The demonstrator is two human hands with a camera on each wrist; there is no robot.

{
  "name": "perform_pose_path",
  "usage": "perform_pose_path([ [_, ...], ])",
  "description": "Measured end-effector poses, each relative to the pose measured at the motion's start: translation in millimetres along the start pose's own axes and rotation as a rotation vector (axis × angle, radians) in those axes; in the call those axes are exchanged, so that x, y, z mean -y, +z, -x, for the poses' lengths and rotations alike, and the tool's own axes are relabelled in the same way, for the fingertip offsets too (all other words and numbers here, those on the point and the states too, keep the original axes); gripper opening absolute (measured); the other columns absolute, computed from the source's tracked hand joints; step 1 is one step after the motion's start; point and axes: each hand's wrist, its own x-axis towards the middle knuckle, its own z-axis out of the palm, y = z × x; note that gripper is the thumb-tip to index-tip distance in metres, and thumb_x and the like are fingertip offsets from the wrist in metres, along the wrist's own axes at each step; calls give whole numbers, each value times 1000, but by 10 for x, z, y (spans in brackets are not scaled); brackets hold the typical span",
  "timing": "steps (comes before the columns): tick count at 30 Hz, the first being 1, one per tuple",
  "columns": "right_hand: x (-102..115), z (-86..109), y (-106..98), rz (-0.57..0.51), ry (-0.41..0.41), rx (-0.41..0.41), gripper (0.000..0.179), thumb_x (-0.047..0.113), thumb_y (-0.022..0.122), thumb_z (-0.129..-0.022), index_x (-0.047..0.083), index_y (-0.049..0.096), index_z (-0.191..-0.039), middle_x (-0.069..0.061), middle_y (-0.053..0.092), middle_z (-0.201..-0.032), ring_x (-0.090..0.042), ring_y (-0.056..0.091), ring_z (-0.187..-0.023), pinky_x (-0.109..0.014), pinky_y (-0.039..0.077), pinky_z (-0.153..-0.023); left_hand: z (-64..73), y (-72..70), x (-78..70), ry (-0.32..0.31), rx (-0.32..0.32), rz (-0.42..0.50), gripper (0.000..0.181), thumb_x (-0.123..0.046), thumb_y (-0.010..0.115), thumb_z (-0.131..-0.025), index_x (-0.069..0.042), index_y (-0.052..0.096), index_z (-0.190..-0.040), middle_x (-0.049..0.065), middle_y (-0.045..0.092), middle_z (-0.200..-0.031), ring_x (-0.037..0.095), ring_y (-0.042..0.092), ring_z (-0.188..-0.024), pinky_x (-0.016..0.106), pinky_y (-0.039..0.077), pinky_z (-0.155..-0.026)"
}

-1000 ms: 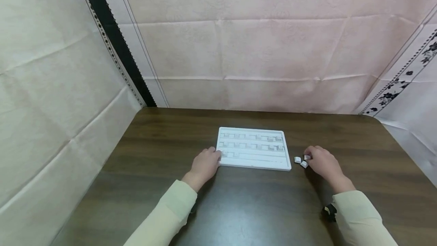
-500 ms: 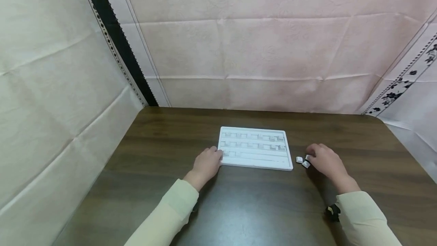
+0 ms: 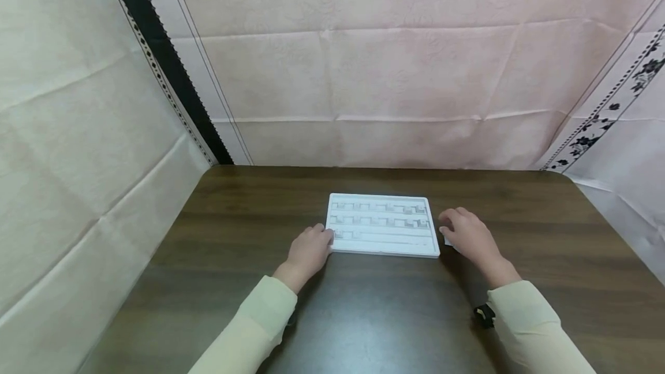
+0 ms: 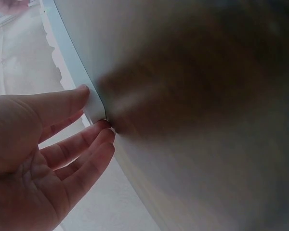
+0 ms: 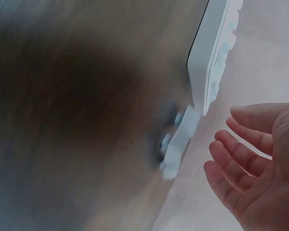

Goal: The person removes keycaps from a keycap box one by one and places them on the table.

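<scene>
A flat white tray [image 3: 383, 244] with rows of small raised pieces lies on the brown table. My left hand [image 3: 307, 250] grips its near-left corner; in the left wrist view the thumb rests on the tray's rim [image 4: 82, 79] with the fingers against its side. Just off the tray's right edge hovers my right hand [image 3: 467, 236], fingers loosely bent and apart, holding nothing. Small white blocks [image 5: 179, 142] sit close together on the table by the tray's corner, below that hand. In the head view the hand hides most of them.
The wood-grain table [image 3: 363, 310] runs back to a pale cloth wall [image 3: 395, 91]. Another cloth hangs at the left [image 3: 98, 149], and a flower-patterned border [image 3: 587, 137] at the right. A black band [image 5: 197, 38] is not distinguishable around the wrists there.
My right hand has moved left toward the tray and now covers most of the loose blocks in the head view. The left hand stays at the tray's corner.
</scene>
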Motion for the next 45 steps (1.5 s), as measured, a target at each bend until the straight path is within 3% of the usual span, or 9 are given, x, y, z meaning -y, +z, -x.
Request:
perform_pose_path([
  [4,143,-31,62,-3,-35,-6,27,14,59,-87,0,61,-109,-19,59,-104,-30,55,-88,-49,47,-80,-8,-10,-3,3,3,-9,23,-22,67,-84,-9,65,-102,6,59,-87,16,48,-70,25,44,-63],
  [11,356,-97,186,4,-126,-35,23,14,60,-85,3,63,-105,-17,62,-106,-32,57,-97,-50,46,-84,-17,-7,-28,11,5,-19,24,-23,67,-84,-10,65,-104,6,61,-89,15,49,-71,25,46,-65],
  [21,719,-145,357,12,-213,-3,21,15,59,-86,5,64,-104,-13,63,-104,-30,58,-101,-46,46,-87,-16,13,-12,6,10,-24,24,-24,67,-84,-11,65,-104,5,60,-89,15,49,-71,25,46,-64],
  [28,1008,-164,476,11,-240,38,23,15,58,-86,8,64,-107,-9,63,-102,-25,58,-95,-42,48,-84,-23,17,-21,1,6,-21,24,-24,67,-84,-11,65,-104,5,60,-88,15,48,-70,24,45,-63],
  [37,1241,-207,593,58,-311,31,22,13,57,-87,8,64,-108,-8,63,-101,-21,58,-93,-36,50,-83,-12,2,-15,5,7,-19,21,-23,67,-84,-11,66,-101,4,58,-85,15,47,-70,25,45,-63],
  [45,1309,-208,677,199,-378,-16,24,13,60,-87,7,62,-110,-10,64,-104,-22,60,-90,-35,52,-80,-10,-31,-5,-7,37,-17,22,-24,66,-85,-12,65,-104,5,59,-87,15,48,-71,25,46,-65],
])
